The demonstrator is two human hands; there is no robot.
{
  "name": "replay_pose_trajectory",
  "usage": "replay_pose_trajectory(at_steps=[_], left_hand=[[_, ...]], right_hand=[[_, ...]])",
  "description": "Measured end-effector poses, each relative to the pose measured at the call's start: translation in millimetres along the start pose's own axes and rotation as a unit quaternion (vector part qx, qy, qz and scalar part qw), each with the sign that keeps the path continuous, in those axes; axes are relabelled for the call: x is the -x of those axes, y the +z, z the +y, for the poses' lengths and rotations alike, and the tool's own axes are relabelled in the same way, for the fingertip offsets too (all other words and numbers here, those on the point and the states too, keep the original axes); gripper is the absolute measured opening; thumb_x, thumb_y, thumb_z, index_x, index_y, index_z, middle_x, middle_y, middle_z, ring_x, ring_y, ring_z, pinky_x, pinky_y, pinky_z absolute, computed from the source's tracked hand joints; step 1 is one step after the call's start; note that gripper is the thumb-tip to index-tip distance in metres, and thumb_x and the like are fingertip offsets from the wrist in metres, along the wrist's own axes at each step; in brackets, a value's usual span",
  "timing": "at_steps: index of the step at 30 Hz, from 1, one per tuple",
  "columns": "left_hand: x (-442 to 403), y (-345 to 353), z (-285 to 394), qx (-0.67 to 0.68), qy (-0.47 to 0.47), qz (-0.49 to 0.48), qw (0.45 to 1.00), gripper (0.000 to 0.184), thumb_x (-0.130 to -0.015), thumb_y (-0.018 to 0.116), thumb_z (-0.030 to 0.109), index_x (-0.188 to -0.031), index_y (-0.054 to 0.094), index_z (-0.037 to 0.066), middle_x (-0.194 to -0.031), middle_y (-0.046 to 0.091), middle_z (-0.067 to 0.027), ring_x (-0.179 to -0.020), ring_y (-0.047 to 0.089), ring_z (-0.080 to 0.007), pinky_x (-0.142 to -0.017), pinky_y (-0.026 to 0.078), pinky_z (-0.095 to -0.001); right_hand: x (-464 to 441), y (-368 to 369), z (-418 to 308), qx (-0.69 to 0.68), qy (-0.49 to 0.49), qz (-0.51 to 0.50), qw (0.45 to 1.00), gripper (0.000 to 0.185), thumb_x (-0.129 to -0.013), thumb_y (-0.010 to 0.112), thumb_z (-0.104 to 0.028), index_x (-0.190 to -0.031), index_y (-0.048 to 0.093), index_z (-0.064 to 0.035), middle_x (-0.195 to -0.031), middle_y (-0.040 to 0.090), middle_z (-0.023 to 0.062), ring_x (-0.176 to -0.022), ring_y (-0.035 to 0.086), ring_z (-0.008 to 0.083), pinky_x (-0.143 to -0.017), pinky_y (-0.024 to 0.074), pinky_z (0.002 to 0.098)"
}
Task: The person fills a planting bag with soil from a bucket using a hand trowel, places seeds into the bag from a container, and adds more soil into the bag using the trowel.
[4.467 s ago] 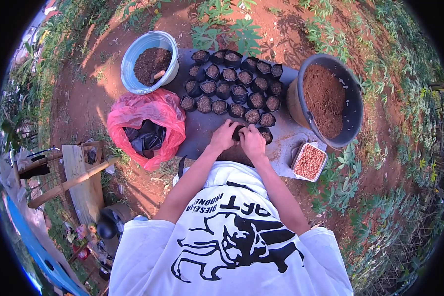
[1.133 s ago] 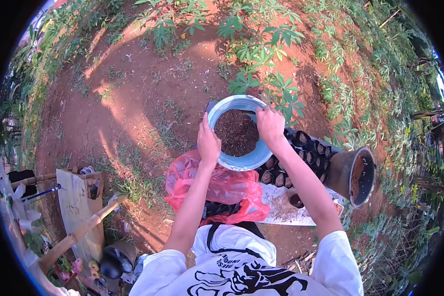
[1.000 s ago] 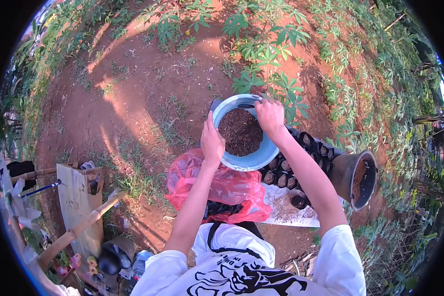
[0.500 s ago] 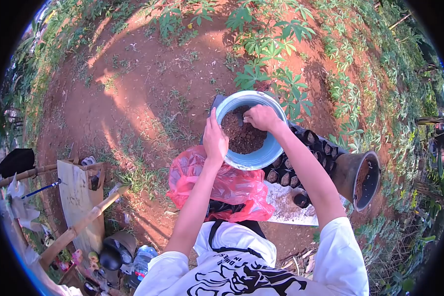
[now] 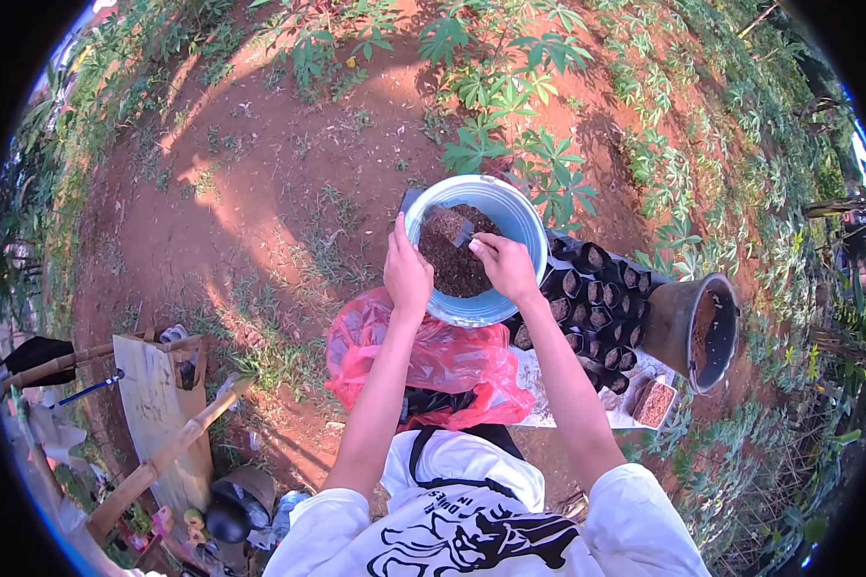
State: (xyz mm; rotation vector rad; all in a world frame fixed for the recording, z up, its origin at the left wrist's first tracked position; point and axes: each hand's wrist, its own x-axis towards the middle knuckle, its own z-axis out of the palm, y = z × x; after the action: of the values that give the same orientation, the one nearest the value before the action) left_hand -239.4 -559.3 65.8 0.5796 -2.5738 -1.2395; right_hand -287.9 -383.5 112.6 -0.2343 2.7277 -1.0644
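Observation:
A light-blue bucket [image 5: 510, 207] holds dark, crumbly soil [image 5: 457, 274]. My left hand [image 5: 407, 273] presses along its left side, with the fingers closed near the rim. Inside the bucket my right hand [image 5: 506, 265] is closed on a small grey trowel [image 5: 465, 234]. Browner soil lies heaped at the trowel's blade; the handle is mostly hidden by my fingers. Beneath the bucket's front edge lies a crumpled red plastic bag [image 5: 423, 361] with black plastic showing under it.
Several soil-filled black planting bags [image 5: 587, 308] stand to the right on a white sheet [image 5: 539, 385]. Beyond them a dark bucket [image 5: 674, 332] leans, near a small tray of reddish grains [image 5: 654, 404]. Left are a bamboo pole [image 5: 164, 452] and a wooden board [image 5: 154, 404].
My right hand has drawn back toward me and lower in the bucket, and the trowel now shows with browner soil heaped by it. My left hand stays on the bucket's side.

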Motion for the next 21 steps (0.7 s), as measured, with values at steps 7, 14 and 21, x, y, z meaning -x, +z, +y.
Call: replay_pose_trajectory(at_steps=[7,14,21], left_hand=[[0.5,1.0,-1.6,-0.008,-0.009,-0.006,1.000,0.066,-0.094,0.055,-0.002,-0.155,0.033,0.011,-0.134,0.057,-0.0226,-0.108,0.064,-0.0471,-0.086,0.053,-0.0545],[0.4,1.1,-0.3,-0.025,-0.003,0.004,1.000,0.066,-0.093,0.057,-0.001,-0.154,0.034,0.007,-0.124,0.059,-0.0223,-0.103,0.065,-0.0436,-0.085,0.053,-0.0523],[1.8,2.4,0.0,-0.024,0.000,0.008,1.000,0.066,-0.093,0.057,-0.001,-0.154,0.035,0.008,-0.125,0.059,-0.0222,-0.102,0.066,-0.0438,-0.084,0.054,-0.0528]], right_hand=[[22.0,5.0,2.3,-0.014,0.017,0.095,0.995,0.030,-0.097,0.069,-0.028,-0.113,0.075,-0.0035,-0.097,0.073,0.0227,-0.090,0.072,0.0397,-0.081,0.0565,0.0452],[26.6,0.9,5.4,-0.009,0.033,0.084,0.996,0.030,-0.098,0.068,-0.029,-0.114,0.074,-0.0037,-0.098,0.074,0.0227,-0.091,0.072,0.0392,-0.082,0.0567,0.0448],[31.2,-1.8,0.2,-0.033,0.071,0.056,0.995,0.031,-0.099,0.068,-0.029,-0.115,0.074,-0.0035,-0.097,0.074,0.0224,-0.090,0.073,0.0385,-0.081,0.0565,0.0432]])
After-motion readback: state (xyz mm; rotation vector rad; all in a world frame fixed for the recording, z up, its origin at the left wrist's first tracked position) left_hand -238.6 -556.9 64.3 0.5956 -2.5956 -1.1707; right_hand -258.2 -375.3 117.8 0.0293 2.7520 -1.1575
